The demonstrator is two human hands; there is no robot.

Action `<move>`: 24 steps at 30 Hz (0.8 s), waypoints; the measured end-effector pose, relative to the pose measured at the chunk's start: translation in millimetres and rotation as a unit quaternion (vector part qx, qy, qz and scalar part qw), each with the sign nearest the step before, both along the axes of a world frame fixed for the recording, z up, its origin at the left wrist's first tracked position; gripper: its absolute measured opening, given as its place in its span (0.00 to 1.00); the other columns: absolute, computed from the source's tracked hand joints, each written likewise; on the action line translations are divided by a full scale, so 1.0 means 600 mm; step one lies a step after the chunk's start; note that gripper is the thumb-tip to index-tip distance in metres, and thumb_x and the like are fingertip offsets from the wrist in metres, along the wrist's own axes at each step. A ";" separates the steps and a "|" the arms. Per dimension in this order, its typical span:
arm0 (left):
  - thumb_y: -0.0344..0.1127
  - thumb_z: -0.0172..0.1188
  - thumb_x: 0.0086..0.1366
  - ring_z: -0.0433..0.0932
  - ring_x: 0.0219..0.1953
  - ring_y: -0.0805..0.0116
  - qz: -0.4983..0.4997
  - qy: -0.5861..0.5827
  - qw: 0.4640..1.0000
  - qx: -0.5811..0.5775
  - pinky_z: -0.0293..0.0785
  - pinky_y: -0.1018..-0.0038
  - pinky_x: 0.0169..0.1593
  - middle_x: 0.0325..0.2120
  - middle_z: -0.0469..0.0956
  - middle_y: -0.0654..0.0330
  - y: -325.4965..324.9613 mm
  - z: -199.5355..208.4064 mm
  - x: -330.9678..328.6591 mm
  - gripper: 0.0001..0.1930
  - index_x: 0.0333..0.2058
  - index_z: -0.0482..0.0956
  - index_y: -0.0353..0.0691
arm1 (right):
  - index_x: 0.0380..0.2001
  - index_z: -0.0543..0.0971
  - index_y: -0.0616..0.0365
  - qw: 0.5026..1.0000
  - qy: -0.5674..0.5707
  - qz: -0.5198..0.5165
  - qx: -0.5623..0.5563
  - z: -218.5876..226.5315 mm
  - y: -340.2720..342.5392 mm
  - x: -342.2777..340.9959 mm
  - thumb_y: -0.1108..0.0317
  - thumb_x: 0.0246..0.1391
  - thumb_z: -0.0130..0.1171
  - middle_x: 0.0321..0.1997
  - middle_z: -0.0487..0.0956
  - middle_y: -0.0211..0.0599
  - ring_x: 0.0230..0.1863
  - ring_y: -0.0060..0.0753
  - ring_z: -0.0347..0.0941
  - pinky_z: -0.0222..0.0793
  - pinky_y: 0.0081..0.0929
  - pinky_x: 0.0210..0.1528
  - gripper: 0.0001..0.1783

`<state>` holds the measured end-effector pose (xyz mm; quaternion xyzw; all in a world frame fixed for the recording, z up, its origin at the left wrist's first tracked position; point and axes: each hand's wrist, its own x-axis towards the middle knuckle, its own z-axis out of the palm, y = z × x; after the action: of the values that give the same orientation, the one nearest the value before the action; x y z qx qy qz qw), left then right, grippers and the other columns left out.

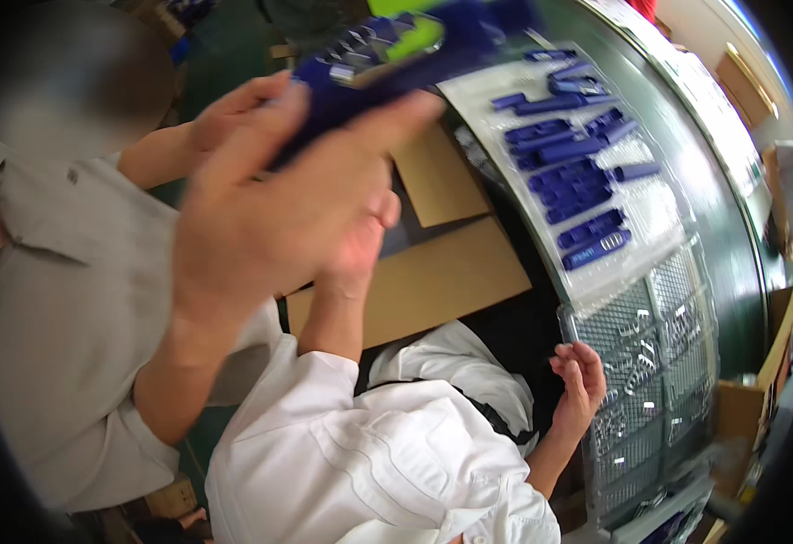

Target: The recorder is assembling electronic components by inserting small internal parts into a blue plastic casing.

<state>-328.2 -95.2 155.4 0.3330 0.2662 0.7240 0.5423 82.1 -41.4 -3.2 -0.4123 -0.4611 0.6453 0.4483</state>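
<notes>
My left hand (360,240) is raised in front of me, its fingers mostly hidden behind a co-worker's large, blurred hand (279,204). That co-worker, at my left, grips a dark blue plastic housing (369,77) with cut-out slots, and a second co-worker's hand (238,109) is close to its left end. Whether my left hand touches the housing, I cannot tell. My right hand (580,385) hovers by the near-left edge of the grey mesh tray (632,363), fingers loosely bent and slightly apart, with nothing visible in them. Small shiny metal pieces (646,354) lie scattered in the tray.
Several blue plastic housings (569,186) lie in rows on a white sheet (596,286) on the green workbench (718,172). Below the raised hands is an open cardboard box (433,281). More cardboard (741,417) stands at the far right.
</notes>
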 end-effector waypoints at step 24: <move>0.47 0.74 0.56 0.83 0.37 0.53 0.135 0.810 0.567 -0.061 0.82 0.60 0.39 0.34 0.78 0.54 0.306 -0.276 0.344 0.19 0.32 0.84 0.36 | 0.57 0.75 0.70 0.999 0.049 0.014 -0.011 0.012 -0.001 0.038 0.79 0.66 0.57 0.52 0.82 0.48 0.51 0.32 0.80 0.77 0.30 0.57 0.18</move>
<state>-121.9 88.3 -10.0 0.7063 0.6797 0.1974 0.0145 104.9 -42.2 4.2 -0.3782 -0.4373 0.6761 0.4568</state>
